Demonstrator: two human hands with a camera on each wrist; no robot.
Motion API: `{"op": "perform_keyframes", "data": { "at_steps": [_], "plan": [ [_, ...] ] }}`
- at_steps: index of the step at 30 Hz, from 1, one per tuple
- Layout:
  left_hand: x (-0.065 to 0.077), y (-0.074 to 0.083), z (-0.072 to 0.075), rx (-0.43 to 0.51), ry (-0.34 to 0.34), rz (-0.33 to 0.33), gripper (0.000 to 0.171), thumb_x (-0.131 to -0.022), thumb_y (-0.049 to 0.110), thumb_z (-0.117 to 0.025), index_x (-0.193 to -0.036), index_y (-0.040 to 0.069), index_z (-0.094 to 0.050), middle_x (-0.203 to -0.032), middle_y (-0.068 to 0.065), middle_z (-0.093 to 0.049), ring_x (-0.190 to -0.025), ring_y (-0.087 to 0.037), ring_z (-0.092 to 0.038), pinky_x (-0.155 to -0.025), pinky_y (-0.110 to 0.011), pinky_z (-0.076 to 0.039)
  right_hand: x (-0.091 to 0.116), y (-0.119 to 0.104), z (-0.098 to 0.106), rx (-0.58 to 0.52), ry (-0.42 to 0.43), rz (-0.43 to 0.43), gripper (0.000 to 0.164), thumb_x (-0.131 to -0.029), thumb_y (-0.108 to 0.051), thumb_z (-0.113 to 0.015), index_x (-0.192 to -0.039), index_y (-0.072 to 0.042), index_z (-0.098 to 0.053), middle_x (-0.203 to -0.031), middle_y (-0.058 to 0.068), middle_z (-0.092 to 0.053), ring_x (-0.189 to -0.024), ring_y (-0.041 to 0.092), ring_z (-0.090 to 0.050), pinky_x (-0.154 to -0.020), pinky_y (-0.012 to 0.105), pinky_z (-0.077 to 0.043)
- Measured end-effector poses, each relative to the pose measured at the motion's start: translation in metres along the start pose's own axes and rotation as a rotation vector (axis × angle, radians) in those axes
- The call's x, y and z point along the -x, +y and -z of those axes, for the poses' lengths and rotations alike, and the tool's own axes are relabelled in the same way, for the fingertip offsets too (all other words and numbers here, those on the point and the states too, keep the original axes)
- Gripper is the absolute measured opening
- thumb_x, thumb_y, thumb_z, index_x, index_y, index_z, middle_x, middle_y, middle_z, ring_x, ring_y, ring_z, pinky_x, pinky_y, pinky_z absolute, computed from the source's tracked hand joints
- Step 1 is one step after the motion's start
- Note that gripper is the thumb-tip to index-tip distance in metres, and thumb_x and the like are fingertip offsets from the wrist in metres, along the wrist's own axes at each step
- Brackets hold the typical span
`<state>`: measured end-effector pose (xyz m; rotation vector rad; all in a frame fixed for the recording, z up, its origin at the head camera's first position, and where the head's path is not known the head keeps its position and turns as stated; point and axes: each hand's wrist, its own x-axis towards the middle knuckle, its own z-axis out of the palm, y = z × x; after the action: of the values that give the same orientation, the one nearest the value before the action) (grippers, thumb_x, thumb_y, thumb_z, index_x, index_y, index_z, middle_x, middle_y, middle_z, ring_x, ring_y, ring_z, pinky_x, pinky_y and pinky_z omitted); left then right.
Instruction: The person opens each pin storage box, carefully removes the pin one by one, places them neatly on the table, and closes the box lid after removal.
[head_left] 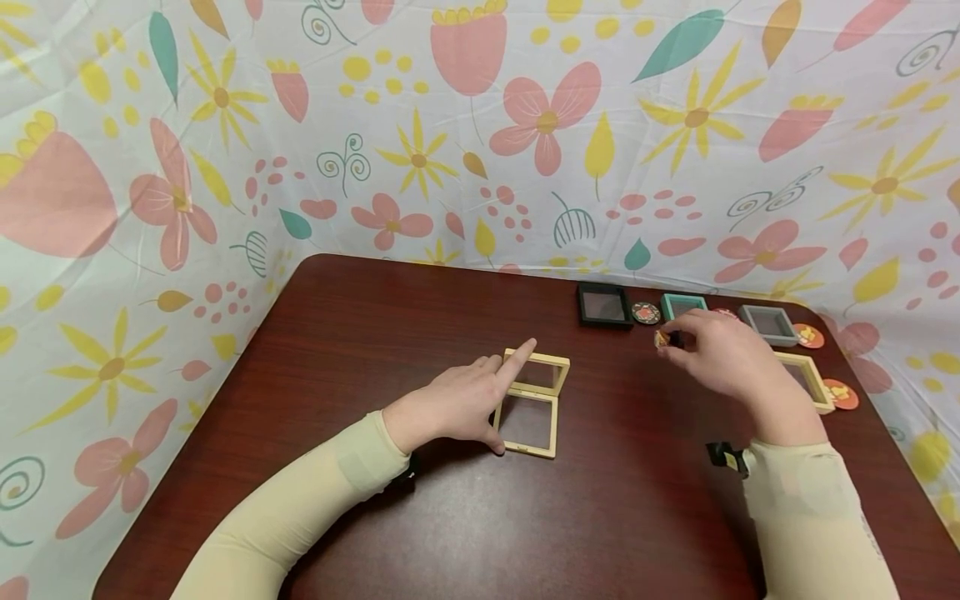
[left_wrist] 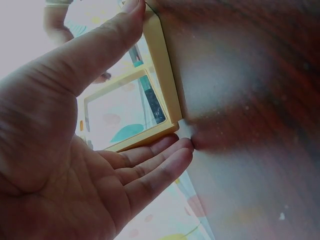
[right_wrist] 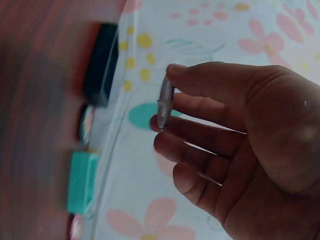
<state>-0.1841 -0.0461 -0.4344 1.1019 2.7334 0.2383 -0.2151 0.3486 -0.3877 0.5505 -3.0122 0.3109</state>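
Observation:
A pale-yellow hinged display frame [head_left: 554, 427] with clear panes lies unfolded on the table, its lid half standing at the back. My left hand [head_left: 461, 402] is at its left side, the thumb at the near corner and the index finger along the lid. In the left wrist view, straight fingers [left_wrist: 157, 177] touch the frame's edge. Above the table on the right, my right hand [head_left: 726, 354] pinches a small round disc [right_wrist: 165, 102] between thumb and fingertips. That disc appears edge-on in the right wrist view, and only part of its colourful face shows in the head view.
Along the table's back right stand a black frame [head_left: 606, 323], a teal frame [head_left: 684, 298], a grey frame [head_left: 780, 340] and another yellow frame [head_left: 826, 402]. Round discs lie beside them, one patterned [head_left: 646, 313] and one orange [head_left: 842, 394]. A flowered cloth [head_left: 465, 192] hangs behind.

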Motion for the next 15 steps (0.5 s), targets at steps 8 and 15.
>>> {"op": "perform_keyframes", "data": {
  "at_steps": [8, 15],
  "plan": [
    [0.000, -0.001, -0.001, -0.002, 0.001, 0.001, 0.167, -0.070, 0.059, -0.105, -0.178, 0.023, 0.017, -0.144, -0.014, -0.061, -0.133, -0.027, -0.062, -0.092, -0.039, -0.061, 0.000, 0.044, -0.009, -0.035, -0.125, -0.130, 0.035, -0.102, -0.028, -0.081, -0.122, 0.001, -0.081, -0.107, 0.018, -0.075, -0.099, 0.039, -0.067, -0.089, 0.066, -0.052],
    [0.000, -0.001, 0.000, -0.001, 0.003, -0.001, 0.166, -0.070, 0.058, -0.105, -0.178, 0.023, 0.017, -0.143, -0.013, -0.062, -0.131, -0.026, -0.062, -0.091, -0.038, -0.061, 0.006, 0.074, -0.016, -0.028, -0.180, -0.192, 0.034, -0.102, -0.028, -0.080, -0.118, 0.002, -0.080, -0.103, 0.020, -0.078, -0.089, 0.038, -0.068, -0.084, 0.065, -0.053]
  ]
}}
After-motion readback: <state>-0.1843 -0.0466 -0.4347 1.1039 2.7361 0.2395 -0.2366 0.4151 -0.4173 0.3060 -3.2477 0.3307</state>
